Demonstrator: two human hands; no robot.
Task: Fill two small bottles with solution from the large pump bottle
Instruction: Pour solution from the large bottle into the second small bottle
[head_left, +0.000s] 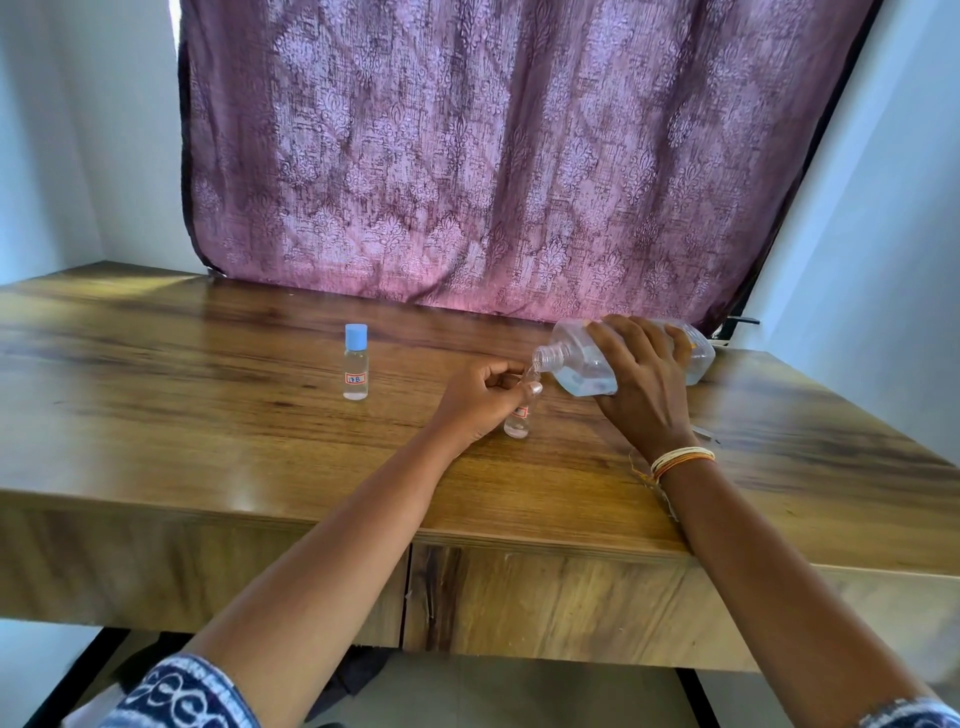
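Head view: right grip (641, 374) tight around tipped large bottle (582, 366), left grip (480, 397) clasping uncapped small bottle (518, 422).

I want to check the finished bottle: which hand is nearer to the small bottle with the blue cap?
Left. The left hand is right of the capped bottle, gripping the open small bottle; the right hand is farther right, tilting the large bottle.

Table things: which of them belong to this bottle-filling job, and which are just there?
Part of the job:
- large bottle, tipped over by the right hand
- open small bottle, held by the left hand
- capped small bottle, standing apart

Just there:
- curtain
- wooden table
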